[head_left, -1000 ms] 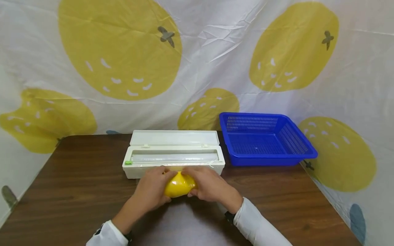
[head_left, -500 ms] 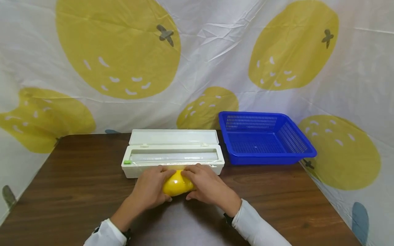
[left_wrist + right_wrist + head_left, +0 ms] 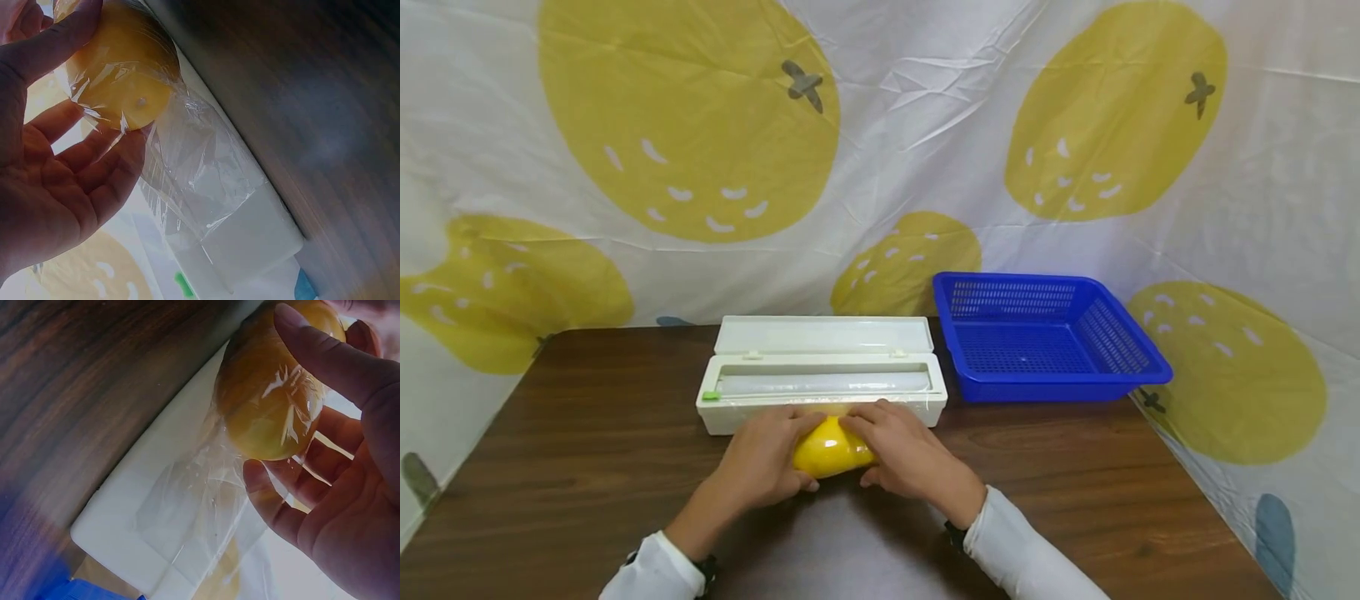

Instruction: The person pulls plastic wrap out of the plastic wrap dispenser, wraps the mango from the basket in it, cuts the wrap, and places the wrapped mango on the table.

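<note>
A smooth, rounded yellow fruit (image 3: 831, 450), its exact kind unclear, is held between both hands in front of the white box. My left hand (image 3: 758, 457) grips its left end, thumb on the near side and fingers reaching beneath and behind. On the opposite end my right hand (image 3: 906, 454) holds it the same way. Clear cling film (image 3: 197, 159) covers the fruit and stretches from it to the white cling film dispenser (image 3: 722, 422), as both wrist views show. Creases run through the film beside the fruit (image 3: 265, 419). The dispenser's lid (image 3: 823, 335) is tilted back, exposing the film roll (image 3: 823, 382).
A blue perforated basket (image 3: 1067, 390) stands to the right of the dispenser, at the back of the brown wooden table (image 3: 587, 433). Behind them hangs a white cloth (image 3: 917, 150) printed with yellow fruit. A small green slider (image 3: 711, 396) sits on the dispenser's left front edge.
Both hands and the fruit have shifted slightly left in the head view. The right fingers now cover more of the fruit's right end. Dispenser and basket stay in place.
</note>
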### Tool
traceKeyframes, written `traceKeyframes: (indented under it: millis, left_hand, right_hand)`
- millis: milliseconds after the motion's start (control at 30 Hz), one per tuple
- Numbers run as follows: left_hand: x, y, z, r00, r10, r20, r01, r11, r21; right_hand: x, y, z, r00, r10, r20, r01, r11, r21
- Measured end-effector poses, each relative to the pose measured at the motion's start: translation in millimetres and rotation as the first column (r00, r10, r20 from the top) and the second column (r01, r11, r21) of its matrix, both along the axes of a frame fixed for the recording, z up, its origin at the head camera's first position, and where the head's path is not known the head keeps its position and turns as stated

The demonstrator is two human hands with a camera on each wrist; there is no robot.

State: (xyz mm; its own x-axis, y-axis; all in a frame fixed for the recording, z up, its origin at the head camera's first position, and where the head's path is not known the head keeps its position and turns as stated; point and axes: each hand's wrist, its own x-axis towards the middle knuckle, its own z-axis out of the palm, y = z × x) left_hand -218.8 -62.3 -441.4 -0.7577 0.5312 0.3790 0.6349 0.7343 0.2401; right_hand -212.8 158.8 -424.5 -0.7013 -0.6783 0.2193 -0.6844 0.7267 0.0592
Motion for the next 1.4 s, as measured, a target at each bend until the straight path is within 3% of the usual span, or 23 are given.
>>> traceKeyframes:
  millis: [333,733,1267,1400]
  left_hand:
    - [-1.4,-2,0.5,0.998,-0.033,0.047,0.031,0.999,0.042]
    - [-3.0,-6,4.0,0.992,-0.063,0.108,0.056,0.996,0.070]
    - [-2.0,-6,7.1,0.974,-0.097,0.207,0.081,0.993,0.084]
    - [0.7,-3,7.1,0.977,-0.067,0.201,0.051,0.995,0.084]
  right_hand:
    - [-2.2,0,-2.5,1.000,-0.002,-0.019,0.001,1.000,-0.022]
    - [-6.3,2,-5.3,0.999,0.047,0.025,-0.044,0.995,-0.090]
    - [-11.5,5,-4.2,0.992,0.098,0.084,-0.092,0.993,-0.073]
    - [-10.9,6,-4.4,0.990,0.106,0.089,-0.100,0.992,-0.076]
